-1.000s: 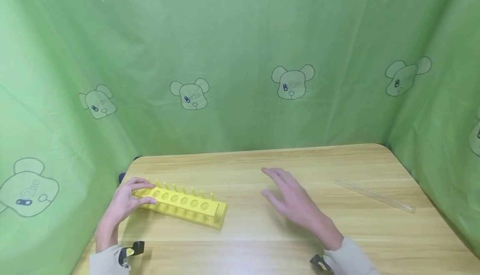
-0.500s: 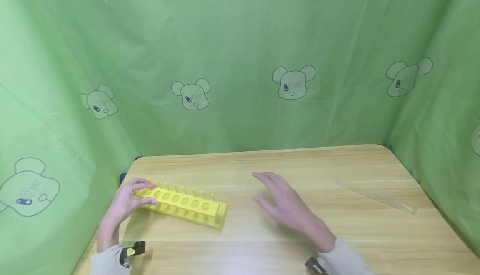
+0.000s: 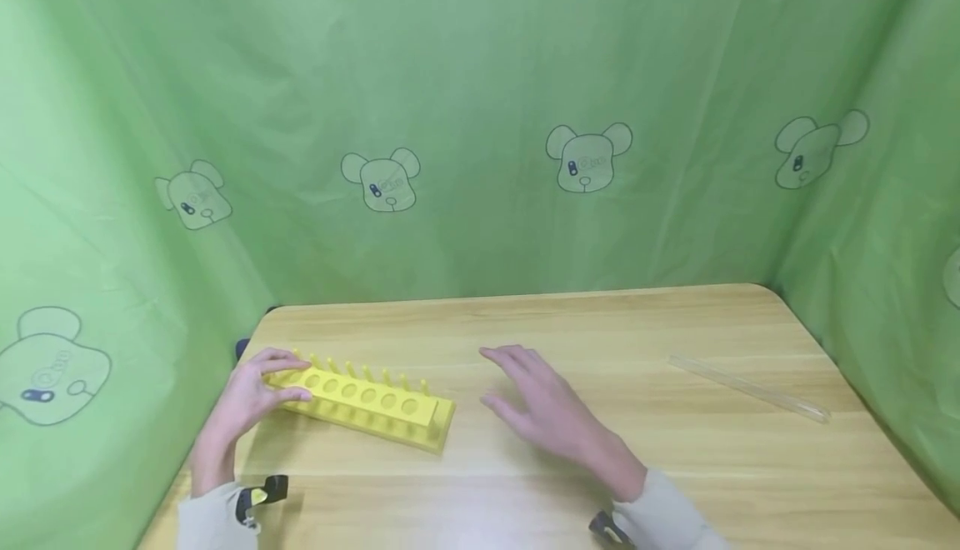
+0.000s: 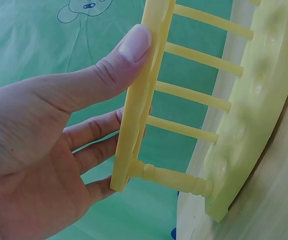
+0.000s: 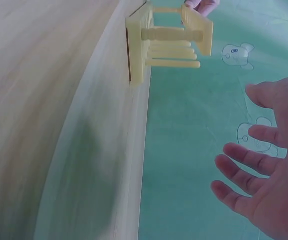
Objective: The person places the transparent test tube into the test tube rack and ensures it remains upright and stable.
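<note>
My left hand [image 3: 251,396] gripped the near-left end of the yellow test tube rack [image 3: 367,400], thumb pressed on its top plate and fingers [image 4: 96,135] curled beneath it. The rack stood on the left part of the wooden counter [image 3: 525,467], its row of holes facing up. My right hand [image 3: 543,408] hovered just right of the rack, fingers [image 5: 244,160] spread and straight, holding nothing. A clear glass tube [image 3: 750,389] lay well apart on the counter's right side.

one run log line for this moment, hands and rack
left hand: grips end of yellow rack | right hand: open, near rack, holds nothing | glass tube: lying on table, untouched
</note>
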### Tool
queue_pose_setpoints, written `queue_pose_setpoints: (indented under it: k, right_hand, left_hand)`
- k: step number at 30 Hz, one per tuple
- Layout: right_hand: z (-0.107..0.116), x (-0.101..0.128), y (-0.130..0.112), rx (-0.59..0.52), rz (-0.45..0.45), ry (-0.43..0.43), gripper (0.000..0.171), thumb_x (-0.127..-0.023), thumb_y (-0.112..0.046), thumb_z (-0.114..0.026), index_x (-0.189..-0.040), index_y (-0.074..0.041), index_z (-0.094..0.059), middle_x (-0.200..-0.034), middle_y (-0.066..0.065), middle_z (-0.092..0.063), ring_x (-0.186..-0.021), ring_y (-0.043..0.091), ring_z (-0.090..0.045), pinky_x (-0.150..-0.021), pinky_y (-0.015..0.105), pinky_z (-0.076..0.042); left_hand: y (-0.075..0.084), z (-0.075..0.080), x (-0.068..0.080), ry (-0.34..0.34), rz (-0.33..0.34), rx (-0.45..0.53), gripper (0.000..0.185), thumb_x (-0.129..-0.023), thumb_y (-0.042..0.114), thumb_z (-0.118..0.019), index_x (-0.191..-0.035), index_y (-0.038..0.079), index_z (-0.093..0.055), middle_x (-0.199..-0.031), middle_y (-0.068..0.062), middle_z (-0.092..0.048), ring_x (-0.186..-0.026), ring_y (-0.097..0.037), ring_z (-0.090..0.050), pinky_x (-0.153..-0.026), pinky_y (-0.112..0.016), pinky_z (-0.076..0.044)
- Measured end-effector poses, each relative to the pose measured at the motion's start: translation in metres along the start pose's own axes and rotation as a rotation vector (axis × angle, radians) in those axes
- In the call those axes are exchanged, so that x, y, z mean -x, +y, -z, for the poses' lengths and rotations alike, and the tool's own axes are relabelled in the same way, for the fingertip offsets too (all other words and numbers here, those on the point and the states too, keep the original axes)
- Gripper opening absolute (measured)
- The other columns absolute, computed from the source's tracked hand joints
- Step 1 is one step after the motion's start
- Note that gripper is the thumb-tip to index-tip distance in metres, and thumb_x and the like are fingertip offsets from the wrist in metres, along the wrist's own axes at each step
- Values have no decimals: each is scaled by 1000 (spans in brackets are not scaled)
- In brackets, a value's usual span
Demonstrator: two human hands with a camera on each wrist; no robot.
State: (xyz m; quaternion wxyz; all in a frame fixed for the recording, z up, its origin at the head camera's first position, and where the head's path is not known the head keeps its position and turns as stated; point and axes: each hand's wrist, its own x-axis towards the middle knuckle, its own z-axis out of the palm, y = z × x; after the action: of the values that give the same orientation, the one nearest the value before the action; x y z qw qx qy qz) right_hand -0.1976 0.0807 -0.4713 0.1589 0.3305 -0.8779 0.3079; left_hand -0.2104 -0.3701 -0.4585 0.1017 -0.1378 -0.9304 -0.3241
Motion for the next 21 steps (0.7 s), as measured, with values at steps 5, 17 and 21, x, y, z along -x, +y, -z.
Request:
queue_pose_setpoints:
  k: [5, 17, 21]
  right_hand:
    - [-4, -4, -8, -12, -5, -12, 59, -97, -32, -70, -149, -12, -50, -141, 3, -58, -130, 22, -55, -113, 42, -44]
    - [-17, -13, -25, -20, 21, -34, 60, -97, -35, -71, -148, -9, -51, -140, 6, -58, -129, 22, -55, -113, 40, -44]
    - [-23, -16, -29, -26, 33, -38, 59, -97, -34, -71, -147, -9, -52, -139, 6, -58, -129, 22, -55, -113, 40, -44]
  left_hand:
    - [1, 1, 0, 0, -1, 3, 50, -71, 15, -93, -114, -1, -74, -123, -24, -64, -119, -49, -55, -105, -68, -39]
    - [5, 1, 2, -12, 20, 23, 50, -73, 14, -92, -116, -2, -74, -125, -26, -63, -121, -49, -54, -106, -69, -38]
    - [6, 2, 2, -9, 12, 26, 50, -73, 13, -92, -116, -2, -73, -125, -26, -63, -121, -49, -53, -104, -70, -38]
